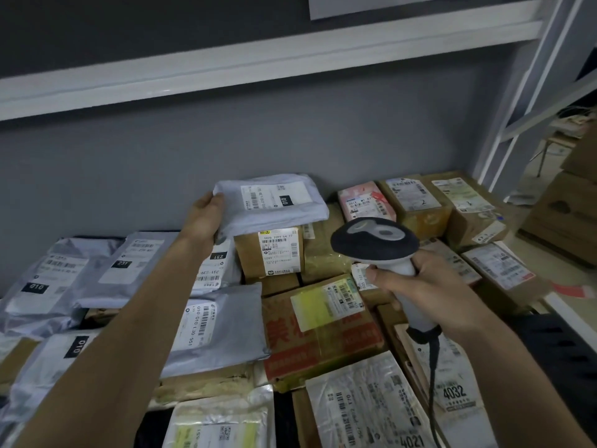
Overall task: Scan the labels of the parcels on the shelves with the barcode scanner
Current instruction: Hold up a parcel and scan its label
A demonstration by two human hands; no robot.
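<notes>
Left hand [206, 218] stretched far over the shelf [578, 305], thumb on top and fingers curled under the left edge of a grey mailer bag [274, 205], gripping it. Bag held near the back wall, label [276, 194] facing up, its right part resting on a brown carton [269, 252] with a white label on its front.

Right hand [423, 295] wrapped round the pale handle of the barcode scanner [376, 242], thumb along the handle's left side. Dark scanner head above the parcels in the middle of the shelf, pointed away toward the back wall (black cable [431, 383] hanging from the handle's base toward the front edge).

Left part of the shelf covered with overlapping grey mailer bags [64, 276], several marked 010 or 231. A carton with red print [319, 334] and a yellowish label lying in the middle, under the scanner. More brown cartons [416, 202] along the back right corner, beside a pink parcel [365, 200]. White-labelled packets [368, 412] along the front edge, numbers 4021 and 4032 readable.
</notes>
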